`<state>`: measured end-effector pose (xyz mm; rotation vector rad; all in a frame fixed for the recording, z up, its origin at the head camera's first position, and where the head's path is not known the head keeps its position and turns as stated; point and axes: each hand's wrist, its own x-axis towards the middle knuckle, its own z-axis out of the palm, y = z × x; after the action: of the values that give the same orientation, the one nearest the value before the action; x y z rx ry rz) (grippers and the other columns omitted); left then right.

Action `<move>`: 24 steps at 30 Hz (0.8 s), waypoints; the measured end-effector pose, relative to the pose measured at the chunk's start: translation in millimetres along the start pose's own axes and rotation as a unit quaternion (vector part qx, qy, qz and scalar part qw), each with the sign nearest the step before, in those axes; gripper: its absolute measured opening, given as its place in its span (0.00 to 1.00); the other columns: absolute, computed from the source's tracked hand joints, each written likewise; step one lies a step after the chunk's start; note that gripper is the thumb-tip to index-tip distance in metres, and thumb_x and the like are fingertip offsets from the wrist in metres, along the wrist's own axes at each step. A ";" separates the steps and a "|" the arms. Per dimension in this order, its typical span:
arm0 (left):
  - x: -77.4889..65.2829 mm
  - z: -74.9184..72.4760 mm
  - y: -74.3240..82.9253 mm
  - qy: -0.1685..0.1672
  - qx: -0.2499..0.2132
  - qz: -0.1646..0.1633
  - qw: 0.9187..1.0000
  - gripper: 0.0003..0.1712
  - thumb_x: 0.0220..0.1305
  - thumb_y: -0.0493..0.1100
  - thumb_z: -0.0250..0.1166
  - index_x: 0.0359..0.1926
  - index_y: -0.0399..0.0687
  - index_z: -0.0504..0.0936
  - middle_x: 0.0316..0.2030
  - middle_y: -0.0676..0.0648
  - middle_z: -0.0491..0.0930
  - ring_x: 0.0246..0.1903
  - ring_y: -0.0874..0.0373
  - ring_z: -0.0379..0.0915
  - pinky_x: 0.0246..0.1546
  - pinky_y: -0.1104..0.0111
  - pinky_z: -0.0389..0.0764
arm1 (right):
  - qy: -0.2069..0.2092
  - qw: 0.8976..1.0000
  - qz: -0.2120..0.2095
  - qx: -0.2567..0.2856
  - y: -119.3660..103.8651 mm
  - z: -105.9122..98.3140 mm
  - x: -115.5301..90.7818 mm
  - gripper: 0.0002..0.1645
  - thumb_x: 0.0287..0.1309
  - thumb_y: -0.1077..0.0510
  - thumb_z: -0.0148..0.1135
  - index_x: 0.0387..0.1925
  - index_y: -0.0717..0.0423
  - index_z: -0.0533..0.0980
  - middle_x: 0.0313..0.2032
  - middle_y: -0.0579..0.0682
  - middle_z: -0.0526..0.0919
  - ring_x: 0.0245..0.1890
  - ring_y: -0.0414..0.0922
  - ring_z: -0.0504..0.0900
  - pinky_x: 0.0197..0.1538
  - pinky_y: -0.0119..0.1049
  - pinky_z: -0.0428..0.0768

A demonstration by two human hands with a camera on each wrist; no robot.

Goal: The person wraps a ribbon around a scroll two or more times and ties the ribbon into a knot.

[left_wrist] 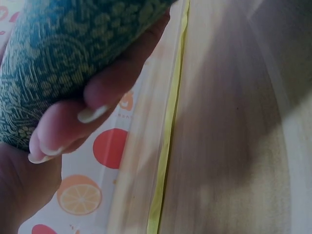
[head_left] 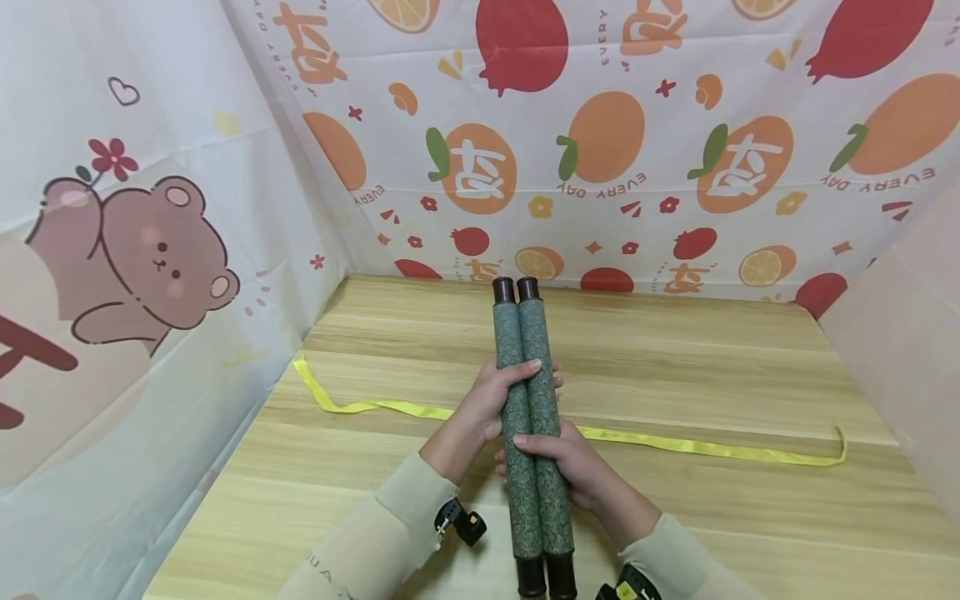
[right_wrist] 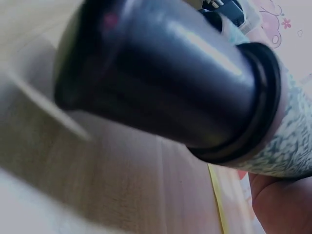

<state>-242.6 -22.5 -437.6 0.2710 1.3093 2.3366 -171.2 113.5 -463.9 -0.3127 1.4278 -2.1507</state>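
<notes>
Two rolled scrolls, a left one (head_left: 517, 492) and a right one (head_left: 553, 500), lie side by side with dark end knobs, held up over the table. My left hand (head_left: 491, 396) grips the pair around the middle, thumb across the front and fingertips showing past the far side. Lower down, my right hand (head_left: 573, 458) wraps the same pair from the right, its thumb over the front. Patterned green brocade (left_wrist: 58, 53) fills the upper left of the left wrist view. A dark knob (right_wrist: 175, 78) looms large in the right wrist view.
A yellow ribbon (head_left: 697, 447) stretches across the wooden table (head_left: 675, 525), passing behind the scrolls. Fruit-printed cloth (head_left: 607, 217) rises at the table's back edge, and a bear-printed cloth (head_left: 157, 250) hangs on the left.
</notes>
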 end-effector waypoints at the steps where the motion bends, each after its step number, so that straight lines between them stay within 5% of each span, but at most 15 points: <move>1: 0.3 -0.3 -0.3 0.004 0.003 0.001 1.000 0.29 0.62 0.41 0.62 0.61 0.44 0.62 0.50 0.37 0.78 0.48 0.42 0.75 0.47 0.54 0.81 | 0.004 1.000 0.001 0.000 0.4 0.0 0.0 0.27 0.61 0.63 0.53 0.60 0.63 0.57 0.41 0.62 0.79 0.41 0.61 0.80 0.48 0.54 0.80; 10: 2.8 -0.6 -6.8 0.054 0.053 -0.021 0.997 0.26 0.61 0.45 0.64 0.57 0.40 0.68 0.43 0.41 0.82 0.46 0.43 0.77 0.42 0.57 0.82 | 0.044 0.999 0.015 0.018 6.6 0.8 -1.7 0.30 0.62 0.60 0.54 0.61 0.60 0.55 0.42 0.61 0.79 0.40 0.60 0.80 0.46 0.50 0.81; 18: 7.2 -1.2 -21.9 0.126 0.122 -0.057 0.983 0.28 0.60 0.53 0.64 0.53 0.38 0.70 0.38 0.40 0.81 0.38 0.47 0.79 0.37 0.60 0.83 | 0.111 0.993 0.022 0.029 14.4 0.8 -1.5 0.30 0.61 0.56 0.57 0.61 0.58 0.58 0.42 0.63 0.79 0.38 0.60 0.81 0.43 0.51 0.82; 24: 8.4 -0.4 -28.2 0.109 0.185 -0.064 0.975 0.27 0.61 0.54 0.62 0.53 0.39 0.70 0.42 0.41 0.78 0.38 0.51 0.77 0.39 0.61 0.81 | 0.139 0.989 0.032 0.031 15.8 -4.9 -1.6 0.32 0.60 0.53 0.59 0.61 0.57 0.57 0.42 0.61 0.79 0.39 0.62 0.81 0.41 0.50 0.82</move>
<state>-242.1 -6.2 -462.0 0.0408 1.8128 2.0483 -167.3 113.5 -480.0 0.0580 1.4928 -2.2472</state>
